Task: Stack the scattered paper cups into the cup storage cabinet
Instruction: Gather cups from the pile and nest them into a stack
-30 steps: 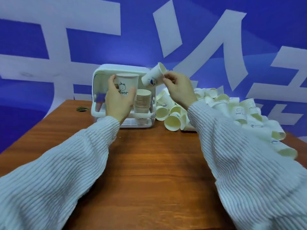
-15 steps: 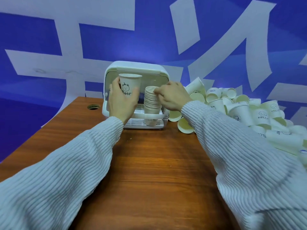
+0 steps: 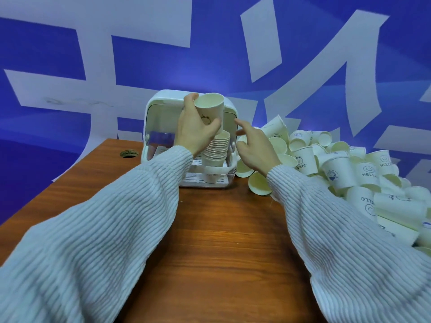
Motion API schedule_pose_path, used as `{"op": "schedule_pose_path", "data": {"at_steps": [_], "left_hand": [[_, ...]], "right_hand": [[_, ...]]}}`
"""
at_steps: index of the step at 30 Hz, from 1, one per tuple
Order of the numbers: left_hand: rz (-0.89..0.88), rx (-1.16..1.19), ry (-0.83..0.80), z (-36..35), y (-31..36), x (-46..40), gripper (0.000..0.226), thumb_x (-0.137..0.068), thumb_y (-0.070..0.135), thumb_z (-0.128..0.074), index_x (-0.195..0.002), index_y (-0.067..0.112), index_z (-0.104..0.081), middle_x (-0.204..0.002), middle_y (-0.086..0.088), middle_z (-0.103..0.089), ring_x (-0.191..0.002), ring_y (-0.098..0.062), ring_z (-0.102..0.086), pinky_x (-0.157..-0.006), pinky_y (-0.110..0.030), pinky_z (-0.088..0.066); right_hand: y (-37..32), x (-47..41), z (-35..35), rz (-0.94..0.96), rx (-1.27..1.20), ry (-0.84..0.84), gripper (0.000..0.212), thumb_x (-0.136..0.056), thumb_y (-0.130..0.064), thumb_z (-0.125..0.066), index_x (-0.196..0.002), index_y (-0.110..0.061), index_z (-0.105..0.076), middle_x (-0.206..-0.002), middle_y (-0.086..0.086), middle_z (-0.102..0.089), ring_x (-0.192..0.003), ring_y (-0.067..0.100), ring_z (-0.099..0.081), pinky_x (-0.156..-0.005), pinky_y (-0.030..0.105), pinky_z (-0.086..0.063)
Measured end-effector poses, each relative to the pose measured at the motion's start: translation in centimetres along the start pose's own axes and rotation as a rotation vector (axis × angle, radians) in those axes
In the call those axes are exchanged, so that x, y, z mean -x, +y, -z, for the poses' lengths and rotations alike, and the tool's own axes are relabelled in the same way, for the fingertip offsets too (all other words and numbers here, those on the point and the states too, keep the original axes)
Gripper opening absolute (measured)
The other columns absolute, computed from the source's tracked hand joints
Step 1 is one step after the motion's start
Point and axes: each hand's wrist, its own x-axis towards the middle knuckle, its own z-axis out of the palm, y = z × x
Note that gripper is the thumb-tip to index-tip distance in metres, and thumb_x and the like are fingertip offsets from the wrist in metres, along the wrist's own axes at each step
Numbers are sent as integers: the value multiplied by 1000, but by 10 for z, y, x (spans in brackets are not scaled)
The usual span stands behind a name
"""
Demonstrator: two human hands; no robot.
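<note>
Gripping paper cup (image 3: pixel 211 110) above cabinet stack (image 3: pixel 216 149): left hand (image 3: pixel 194 130); right hand (image 3: pixel 255 148) grip apart, beside stack.

Even cool light, soft focus, wide-angle edge bending.

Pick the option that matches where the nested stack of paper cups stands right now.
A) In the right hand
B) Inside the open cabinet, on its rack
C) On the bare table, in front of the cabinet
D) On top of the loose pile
B: the nested stack stands upright on the slatted rack inside the cup storage cabinet, just below the single cup gripped by the left hand.
</note>
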Motion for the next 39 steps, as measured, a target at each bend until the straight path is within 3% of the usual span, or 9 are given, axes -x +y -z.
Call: {"op": "schedule_pose_path", "data": {"at_steps": [3,7,10,17,24,27,33,36,39], "left_hand": [[-46,-66,-49,-7,-1,-6,77,-87,33,-70,-153,18,-33,-142,-6,-52,-127,-22,-51,-107,-38,-45],[-80,-113,-34,-11,4,-10,73,-90,35,-71,-152,16,-38,-144,-5,-50,-128,-18,-49,-102,-27,-40],[-54,-161,-123,-15,4,-6,72,-89,35,-71,-150,15,-39,-144,-8,-51,-129,-24,-51,-106,-33,-43],[58,-497,-289,-20,-17,4,72,-95,70,-30,-149,26,-53,-148,-11,-49,-132,-36,-48,-108,-53,-40],[51,-590,-357,-26,-12,11,65,-101,64,-33,-152,25,-46,-162,-8,-37,-143,-37,-37,-111,-55,-33],[-24,-540,-270,-23,-6,17,70,-100,66,-37,-151,19,-46,-165,-8,-31,-150,-31,-27,-115,-56,-29],[-313,-338,-40,-34,0,53,51,-93,41,-52,-136,14,-57,-137,-7,-56,-128,-29,-49,-106,-49,-42],[-514,-286,-80,-42,-2,69,49,-86,31,-55,-131,10,-61,-126,-9,-62,-117,-30,-56,-97,-50,-50],[-478,-241,-345,-50,1,83,87,-80,45,-73,-154,15,-39,-147,-8,-51,-134,-27,-49,-109,-46,-46]], "right_hand": [[8,4,2,16,-1,3,61,-94,-15,-52,-154,-25,-43,-136,2,-65,-89,14,-53,-81,31,-43],[11,8,7,9,27,4,57,-98,-19,-52,-154,-25,-42,-136,0,-64,-92,10,-52,-83,29,-41],[14,10,8,14,28,9,56,-98,-21,-53,-152,-27,-43,-133,-1,-65,-87,10,-52,-81,30,-42],[35,16,11,-46,12,27,58,-96,-23,-54,-153,-26,-41,-129,-3,-66,-96,14,-56,-90,40,-51],[60,24,22,-136,132,-30,43,-91,-25,-53,-132,-25,-65,-126,-3,-68,-114,17,-62,-97,41,-52],[70,34,24,-69,336,-133,37,-90,-30,-54,-124,-28,-70,-123,0,-66,-117,22,-59,-97,44,-50],[80,45,19,68,720,-139,26,-98,-32,-53,-116,-25,-71,-109,2,-70,-104,29,-61,-89,41,-44],[70,45,28,-31,507,102,24,-93,-31,-53,-104,-26,-74,-97,-3,-72,-93,26,-65,-78,40,-52],[55,45,42,-200,-66,145,15,-83,-33,-63,-89,-25,-73,-86,-9,-73,-86,17,-67,-77,40,-56]]}}
